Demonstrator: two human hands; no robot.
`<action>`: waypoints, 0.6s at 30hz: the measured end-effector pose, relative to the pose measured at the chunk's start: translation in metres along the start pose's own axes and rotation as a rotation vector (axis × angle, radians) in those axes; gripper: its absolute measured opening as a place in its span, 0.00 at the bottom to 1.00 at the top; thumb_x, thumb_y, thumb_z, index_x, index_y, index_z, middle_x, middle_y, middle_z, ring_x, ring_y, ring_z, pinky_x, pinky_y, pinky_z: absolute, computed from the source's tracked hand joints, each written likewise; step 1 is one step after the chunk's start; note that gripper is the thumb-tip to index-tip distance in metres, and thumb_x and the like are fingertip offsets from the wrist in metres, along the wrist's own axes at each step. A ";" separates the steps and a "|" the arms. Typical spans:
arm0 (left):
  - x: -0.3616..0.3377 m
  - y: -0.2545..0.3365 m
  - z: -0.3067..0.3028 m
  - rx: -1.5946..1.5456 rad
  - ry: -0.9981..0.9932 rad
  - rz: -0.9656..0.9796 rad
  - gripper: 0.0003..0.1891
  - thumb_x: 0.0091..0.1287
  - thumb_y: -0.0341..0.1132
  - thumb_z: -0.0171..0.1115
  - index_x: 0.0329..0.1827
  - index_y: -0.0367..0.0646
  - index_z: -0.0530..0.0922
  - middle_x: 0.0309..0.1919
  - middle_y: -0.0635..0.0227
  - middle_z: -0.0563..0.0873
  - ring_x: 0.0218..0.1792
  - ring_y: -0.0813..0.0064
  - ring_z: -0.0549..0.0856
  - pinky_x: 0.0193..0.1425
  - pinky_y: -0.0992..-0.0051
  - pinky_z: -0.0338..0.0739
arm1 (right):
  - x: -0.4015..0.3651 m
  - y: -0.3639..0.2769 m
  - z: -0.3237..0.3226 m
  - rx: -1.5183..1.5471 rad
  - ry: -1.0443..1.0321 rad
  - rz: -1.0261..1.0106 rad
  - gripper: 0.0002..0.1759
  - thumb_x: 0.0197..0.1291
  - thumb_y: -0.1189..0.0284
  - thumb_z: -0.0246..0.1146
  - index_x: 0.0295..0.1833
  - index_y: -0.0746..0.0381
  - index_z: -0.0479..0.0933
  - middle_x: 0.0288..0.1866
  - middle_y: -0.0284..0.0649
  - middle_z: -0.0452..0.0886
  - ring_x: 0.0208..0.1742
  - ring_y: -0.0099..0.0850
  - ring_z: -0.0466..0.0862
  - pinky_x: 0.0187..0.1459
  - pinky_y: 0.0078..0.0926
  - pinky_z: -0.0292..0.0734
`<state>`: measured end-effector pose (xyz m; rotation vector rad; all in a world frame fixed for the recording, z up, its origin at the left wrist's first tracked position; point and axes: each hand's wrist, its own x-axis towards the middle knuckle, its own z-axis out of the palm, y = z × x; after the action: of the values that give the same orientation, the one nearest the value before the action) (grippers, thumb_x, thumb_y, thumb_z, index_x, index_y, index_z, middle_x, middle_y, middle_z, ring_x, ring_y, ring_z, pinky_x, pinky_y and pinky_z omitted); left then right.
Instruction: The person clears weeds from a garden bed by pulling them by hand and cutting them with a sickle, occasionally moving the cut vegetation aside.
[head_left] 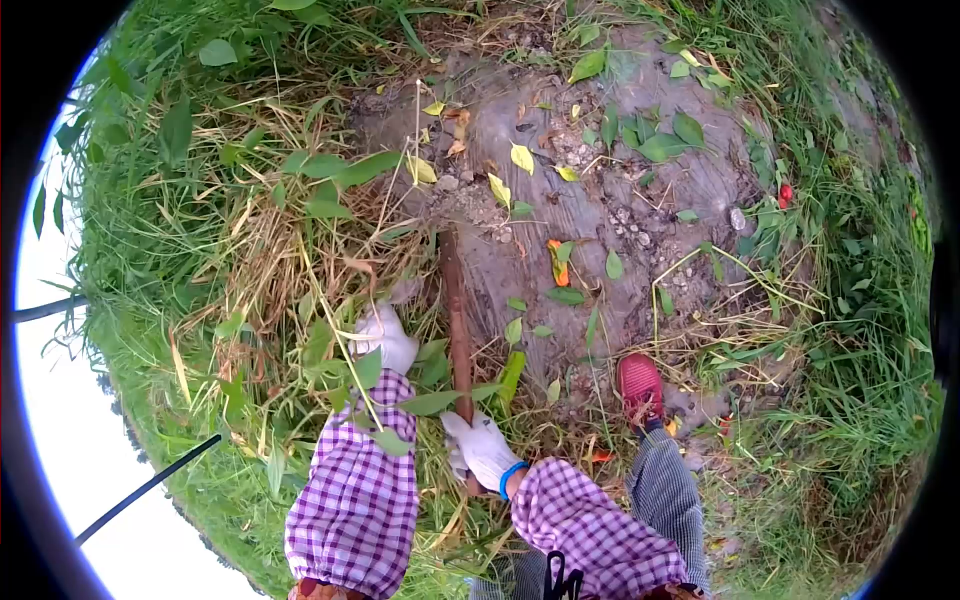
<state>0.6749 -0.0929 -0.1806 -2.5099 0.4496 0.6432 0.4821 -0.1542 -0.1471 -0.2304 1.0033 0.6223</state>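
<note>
My right hand, in a white glove with a blue band at the wrist, is wrapped round a brown wooden handle. The handle runs away from me along the edge of the soil; whatever sits at its far end is hidden or cannot be made out. To the left, my white-gloved left hand is down among the weeds and dry grass. Its fingers look curled in, but leaves and stems partly cover them, so what they hold does not show clearly. A leafy green stem crosses above it.
Grey plastic sheeting with soil and fallen leaves covers the ground ahead. A red shoe stands at its near edge. Red peppers and an orange-green one lie about. Tall grass borders the right side.
</note>
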 end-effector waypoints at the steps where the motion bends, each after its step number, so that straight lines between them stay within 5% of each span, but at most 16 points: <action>1: 0.005 -0.004 0.011 -0.002 -0.005 0.006 0.40 0.50 0.48 0.73 0.62 0.36 0.68 0.47 0.53 0.81 0.44 0.58 0.84 0.50 0.64 0.82 | 0.001 -0.005 -0.009 0.073 -0.087 0.039 0.16 0.66 0.59 0.60 0.39 0.60 0.66 0.22 0.31 0.67 0.15 0.23 0.64 0.17 0.27 0.59; 4: 0.028 -0.005 0.011 -0.089 -0.233 -0.008 0.36 0.50 0.48 0.72 0.59 0.38 0.70 0.46 0.51 0.82 0.44 0.56 0.84 0.49 0.60 0.81 | -0.009 -0.037 -0.018 -0.088 -0.015 0.054 0.16 0.66 0.61 0.59 0.36 0.56 0.60 0.21 0.29 0.65 0.14 0.22 0.62 0.16 0.27 0.57; 7: 0.009 0.004 0.000 -0.005 0.012 -0.054 0.34 0.50 0.46 0.73 0.56 0.37 0.71 0.47 0.53 0.83 0.49 0.57 0.84 0.53 0.64 0.80 | -0.015 -0.050 -0.025 -0.113 -0.043 0.015 0.14 0.67 0.60 0.58 0.39 0.56 0.64 0.22 0.28 0.65 0.15 0.21 0.63 0.18 0.26 0.59; 12: 0.009 -0.010 0.018 -0.210 0.193 0.149 0.44 0.50 0.43 0.75 0.68 0.34 0.64 0.51 0.51 0.82 0.52 0.60 0.84 0.55 0.66 0.80 | -0.063 -0.061 -0.017 -0.029 0.016 0.008 0.12 0.69 0.60 0.58 0.41 0.55 0.66 0.23 0.26 0.67 0.16 0.19 0.64 0.18 0.23 0.60; 15: 0.026 -0.013 0.036 -0.058 -0.009 0.071 0.43 0.51 0.43 0.74 0.67 0.31 0.64 0.50 0.50 0.82 0.47 0.61 0.86 0.52 0.65 0.82 | -0.060 -0.066 -0.006 -0.111 0.052 0.008 0.12 0.69 0.60 0.58 0.40 0.55 0.65 0.22 0.27 0.67 0.15 0.20 0.64 0.18 0.24 0.60; 17: 0.024 -0.024 0.032 -0.031 0.031 0.125 0.39 0.51 0.43 0.73 0.63 0.31 0.67 0.48 0.51 0.82 0.43 0.63 0.87 0.50 0.65 0.82 | -0.056 -0.061 -0.006 -0.170 0.088 0.046 0.12 0.69 0.60 0.58 0.40 0.55 0.65 0.22 0.27 0.67 0.15 0.21 0.64 0.19 0.25 0.61; 18: 0.025 -0.028 0.024 -0.043 -0.036 0.051 0.38 0.51 0.44 0.72 0.63 0.37 0.68 0.49 0.53 0.82 0.45 0.63 0.86 0.50 0.65 0.82 | -0.049 -0.061 -0.007 -0.215 0.080 0.064 0.14 0.69 0.60 0.58 0.41 0.57 0.63 0.23 0.28 0.67 0.16 0.21 0.64 0.18 0.26 0.62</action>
<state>0.6993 -0.0620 -0.2013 -2.5295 0.4928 0.7242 0.4943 -0.2255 -0.1149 -0.4165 1.0240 0.7851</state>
